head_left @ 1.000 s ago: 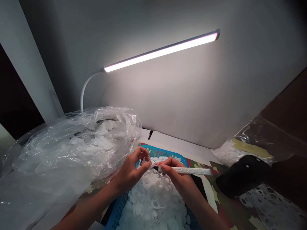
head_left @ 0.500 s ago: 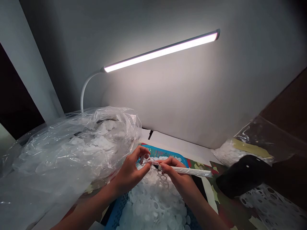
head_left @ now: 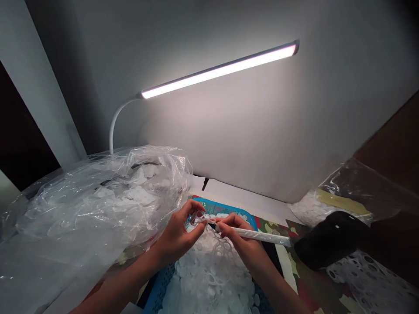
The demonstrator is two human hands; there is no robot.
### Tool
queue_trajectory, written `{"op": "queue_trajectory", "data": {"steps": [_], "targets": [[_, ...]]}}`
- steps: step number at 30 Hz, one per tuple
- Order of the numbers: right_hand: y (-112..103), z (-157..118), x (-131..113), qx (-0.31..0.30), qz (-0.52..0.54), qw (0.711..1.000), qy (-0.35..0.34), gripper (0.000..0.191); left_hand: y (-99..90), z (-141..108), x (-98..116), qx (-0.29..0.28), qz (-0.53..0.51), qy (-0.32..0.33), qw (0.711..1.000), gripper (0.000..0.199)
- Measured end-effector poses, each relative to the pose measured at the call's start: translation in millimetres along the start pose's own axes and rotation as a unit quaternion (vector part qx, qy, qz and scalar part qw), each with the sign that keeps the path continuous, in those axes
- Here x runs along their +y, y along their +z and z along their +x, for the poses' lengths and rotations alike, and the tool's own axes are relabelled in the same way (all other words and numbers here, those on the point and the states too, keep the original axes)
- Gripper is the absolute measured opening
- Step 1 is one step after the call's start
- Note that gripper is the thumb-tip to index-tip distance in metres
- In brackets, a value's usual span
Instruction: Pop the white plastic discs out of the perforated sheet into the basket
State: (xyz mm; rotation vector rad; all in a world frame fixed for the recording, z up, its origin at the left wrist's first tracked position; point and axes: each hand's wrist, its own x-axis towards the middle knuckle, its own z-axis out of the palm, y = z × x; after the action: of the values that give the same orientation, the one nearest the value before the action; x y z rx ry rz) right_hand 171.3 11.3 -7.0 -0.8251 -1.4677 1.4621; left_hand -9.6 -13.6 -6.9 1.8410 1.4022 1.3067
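Observation:
Over a blue perforated basket (head_left: 158, 285), my left hand (head_left: 178, 229) pinches a small strip of clear plastic rings (head_left: 199, 218) between thumb and fingers. My right hand (head_left: 240, 237) grips a white, wrapped pen-like tool (head_left: 262, 235) whose dark tip points left at the rings. The fingers partly hide that tip, so I cannot tell whether it touches the plastic. More linked rings (head_left: 222, 246) hang below my hands. Heaped in the basket are translucent white plastic discs (head_left: 209, 279).
A large clear plastic bag (head_left: 98, 213) with white pieces bulges at the left. To the right lie a black cylindrical object (head_left: 330, 240), ring sheets (head_left: 373, 279) and another clear bag (head_left: 314, 209) of white pieces. A lit bar lamp (head_left: 219, 69) hangs above.
The ring strip between my hands has shifted slightly and more loops show near my left fingertips. Both hands stay almost in place, and the tool has tilted a little.

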Motion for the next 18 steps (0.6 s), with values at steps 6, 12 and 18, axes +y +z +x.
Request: {"op": "queue_trajectory", "data": {"steps": [6, 12, 18], "targets": [[2.0, -2.2, -1.1, -0.016, -0.001, 1.000, -0.006, 0.025, -0.2, 0.5, 0.5, -0.004, 0.013, 0.006, 1.000, 0.009], [3.4, -3.7, -2.5, -0.013, -0.009, 1.000, -0.024, 0.018, 0.0, 0.6, 0.0, 0.013, 0.040, 0.009, 0.999, 0.008], [5.8, -7.4, -3.0, -0.019, -0.050, 0.998, -0.043, 0.017, 1.2, 0.7, -2.0, 0.018, 0.032, 0.020, 0.999, 0.008]]}}
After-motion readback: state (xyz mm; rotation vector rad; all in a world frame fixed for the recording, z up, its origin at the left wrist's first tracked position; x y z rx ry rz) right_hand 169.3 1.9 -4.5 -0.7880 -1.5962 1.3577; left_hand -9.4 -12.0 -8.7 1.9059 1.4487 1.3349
